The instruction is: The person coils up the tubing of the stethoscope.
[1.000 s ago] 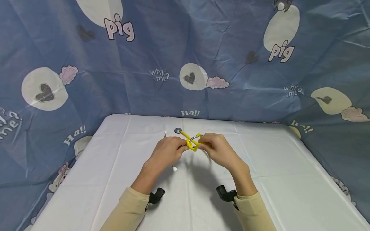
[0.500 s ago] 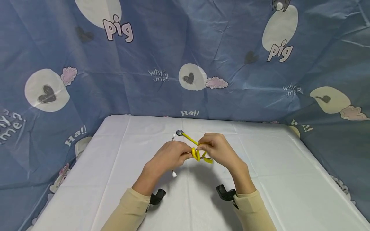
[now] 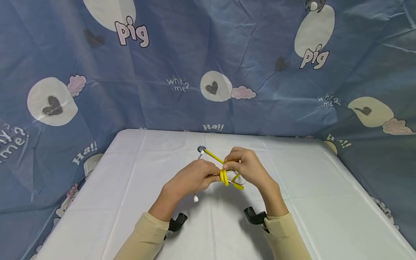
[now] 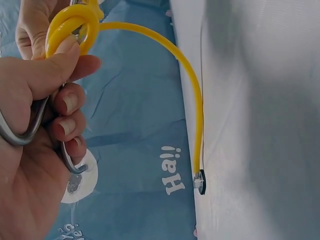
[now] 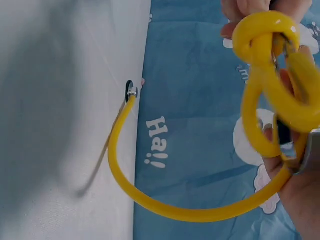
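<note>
A stethoscope with yellow tubing is held above the table by both hands. My left hand grips its metal ear tubes, fingers curled round them with the thumb against the yellow coils. White ear tips stick out on either side of that hand. Beside the coils, my right hand pinches the tubing between thumb and fingers. Loops of tubing wrap round the metal tubes. From there one length arcs to the round chest piece, which rests on the table's far part.
A white cloth covers the table. Behind it hangs a blue printed curtain, which also runs along both sides. Black wrist mounts stick out from under both sleeves.
Both hands keep hold of the stethoscope. The yellow coils have shifted right and nearer the person, and now sit as close-set wraps. The far ear tip has swung right, towards the chest piece.
</note>
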The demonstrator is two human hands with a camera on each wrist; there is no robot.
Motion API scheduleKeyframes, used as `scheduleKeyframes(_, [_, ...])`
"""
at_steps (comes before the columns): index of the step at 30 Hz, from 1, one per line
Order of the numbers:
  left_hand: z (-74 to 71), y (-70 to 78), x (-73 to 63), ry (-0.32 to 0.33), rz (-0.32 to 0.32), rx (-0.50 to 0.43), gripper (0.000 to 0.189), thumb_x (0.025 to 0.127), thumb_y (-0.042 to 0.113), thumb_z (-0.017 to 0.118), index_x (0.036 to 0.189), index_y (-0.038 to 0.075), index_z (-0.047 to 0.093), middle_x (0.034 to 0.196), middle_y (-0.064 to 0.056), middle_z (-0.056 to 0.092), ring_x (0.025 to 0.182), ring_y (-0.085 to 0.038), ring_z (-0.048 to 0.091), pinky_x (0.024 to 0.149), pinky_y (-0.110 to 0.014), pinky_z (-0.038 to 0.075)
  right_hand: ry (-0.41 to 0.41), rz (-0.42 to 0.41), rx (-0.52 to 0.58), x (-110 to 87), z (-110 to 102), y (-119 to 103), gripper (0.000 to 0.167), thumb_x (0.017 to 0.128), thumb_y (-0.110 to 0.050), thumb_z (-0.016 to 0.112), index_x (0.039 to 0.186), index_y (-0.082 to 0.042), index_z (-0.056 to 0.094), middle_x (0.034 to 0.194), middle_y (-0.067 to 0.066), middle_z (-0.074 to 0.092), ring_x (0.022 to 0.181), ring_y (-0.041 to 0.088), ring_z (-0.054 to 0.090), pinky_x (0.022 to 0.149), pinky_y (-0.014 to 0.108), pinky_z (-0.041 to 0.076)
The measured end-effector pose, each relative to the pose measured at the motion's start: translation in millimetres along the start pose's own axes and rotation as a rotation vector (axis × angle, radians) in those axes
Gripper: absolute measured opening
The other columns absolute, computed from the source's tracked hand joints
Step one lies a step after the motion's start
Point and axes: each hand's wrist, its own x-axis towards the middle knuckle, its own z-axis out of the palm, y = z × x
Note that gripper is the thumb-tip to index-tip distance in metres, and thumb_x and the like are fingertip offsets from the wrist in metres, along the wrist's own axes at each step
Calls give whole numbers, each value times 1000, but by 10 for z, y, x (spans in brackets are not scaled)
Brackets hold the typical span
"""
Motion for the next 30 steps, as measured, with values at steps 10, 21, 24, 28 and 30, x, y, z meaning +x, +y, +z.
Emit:
scheduleKeyframes(10, [-12,103,44,0,63,-84,12,94,26,68,82,25,68,70,14,54,62,0,44,60,-18,39,-90,130,208,-53,-136,188,7,85,-22,78,84,-15,78,83,7,67,78,21,62,71,33,53])
scheduleKeyframes(21, [-9,189,59,20,119,-133,6,95,26,68,92,26,73,75,15,59,67,-1,48,64,-17,41,-213,100,391,-81,-251,279,10,87,-10,74,90,-1,77,81,2,69,74,15,60,70,29,52])
scheduleKeyframes(24, [0,192,57,22,113,-141,6,94,24,68,91,26,73,74,15,58,66,0,47,64,-17,41,-234,93,422,-83,-247,307,14,87,-10,73,92,3,76,81,2,69,74,14,60,70,29,52])
scheduleKeyframes(28, [14,197,56,26,118,-144,7,94,22,69,90,26,73,73,14,56,66,-1,47,64,-17,41,-257,73,486,-88,-226,364,19,88,-8,72,93,11,73,81,2,70,74,14,60,70,29,52])
scheduleKeyframes(30, [17,203,59,28,120,-145,7,95,23,68,91,26,73,74,14,57,68,-1,48,65,-17,41,-270,53,517,-89,-218,391,19,88,-6,71,92,13,72,82,2,71,74,14,60,70,30,52])
